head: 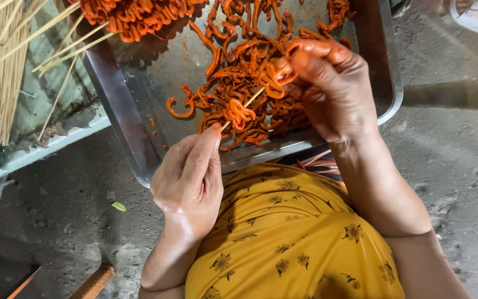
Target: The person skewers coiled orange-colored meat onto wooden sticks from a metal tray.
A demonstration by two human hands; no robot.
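Head view: two hands thread orange marinated strips onto a thin wooden skewer over a metal tray.

Left hand (188, 177), at lower centre, pinches the skewer (243, 107) by its near end, fingers together on the stick; right hand (327, 88), at upper right of centre, has its fingertips closed on a strip (275, 75) at the skewer's far end, though the exact grip is partly hidden. Those strips look soft, limp and oily, likely slippery, so they want a firm pinch close to the point. Light, stiff and probably brittle, the skewer seems best held low. More strips (233, 83) lie on the tray (134, 144); spare skewers (1, 72) sit at upper left.
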